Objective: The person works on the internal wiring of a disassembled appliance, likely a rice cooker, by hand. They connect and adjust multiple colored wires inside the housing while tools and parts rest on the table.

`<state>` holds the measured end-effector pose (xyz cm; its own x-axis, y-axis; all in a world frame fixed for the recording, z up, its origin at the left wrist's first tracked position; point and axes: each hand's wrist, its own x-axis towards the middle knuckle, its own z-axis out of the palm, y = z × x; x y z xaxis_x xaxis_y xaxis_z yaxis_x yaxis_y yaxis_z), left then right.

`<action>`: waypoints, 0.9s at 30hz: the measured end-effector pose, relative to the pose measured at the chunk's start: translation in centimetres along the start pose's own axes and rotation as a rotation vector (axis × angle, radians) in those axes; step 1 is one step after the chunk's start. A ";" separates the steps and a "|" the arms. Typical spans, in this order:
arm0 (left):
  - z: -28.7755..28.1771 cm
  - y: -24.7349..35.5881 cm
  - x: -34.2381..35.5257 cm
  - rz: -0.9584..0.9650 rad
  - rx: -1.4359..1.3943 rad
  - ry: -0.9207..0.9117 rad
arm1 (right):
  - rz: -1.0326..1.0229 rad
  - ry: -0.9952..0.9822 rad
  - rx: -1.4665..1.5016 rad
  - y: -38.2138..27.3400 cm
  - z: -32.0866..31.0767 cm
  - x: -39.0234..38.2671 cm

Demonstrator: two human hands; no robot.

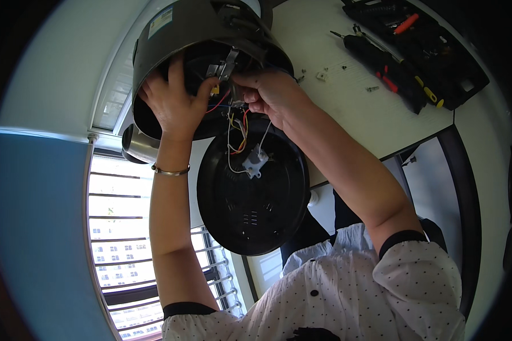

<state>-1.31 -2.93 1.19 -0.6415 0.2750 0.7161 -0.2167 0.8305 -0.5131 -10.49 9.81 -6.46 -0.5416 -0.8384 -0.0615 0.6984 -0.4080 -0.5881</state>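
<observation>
A dark rounded appliance housing (196, 25), shaped like a rice cooker's, lies tipped with its open underside toward me. My left hand (173, 105) reaches inside it, fingers spread against the inner wall, thumb beside a metal bracket (227, 65). At the right side of the opening, my right hand (270, 94) has its fingers curled in next to that bracket; whatever they pinch is hidden. Red, yellow and white wires (238, 133) run down from the opening to a round black base cover (253, 199). A small pale plate-like part (255, 163) sits on the cover's inner face.
On the pale table (307, 34) lie loose screws and small parts (322, 75). A black power screwdriver (375, 59) rests beside an open black tool case (449, 62) at the right. A silver rounded metal part (140, 143) sits left of the housing, near a barred window (119, 227).
</observation>
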 end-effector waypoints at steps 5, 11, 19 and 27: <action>-0.1 0.1 0.1 -0.006 0.009 0.000 | 0.019 0.037 -0.010 0.5 -0.1 0.0; 0.1 0.1 -0.1 0.002 0.019 0.022 | 0.041 0.032 -0.055 0.8 0.0 -1.1; -0.2 0.3 0.2 0.002 0.000 0.025 | 0.066 -0.013 0.127 0.6 0.1 -1.0; 0.0 0.3 0.1 0.000 0.005 0.040 | 0.040 -0.001 0.078 0.9 -0.3 -0.6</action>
<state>-1.42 -2.67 1.15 -0.6117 0.2941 0.7343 -0.2204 0.8282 -0.5153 -9.74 10.07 -7.20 -0.5124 -0.8547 -0.0831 0.7537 -0.4013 -0.5205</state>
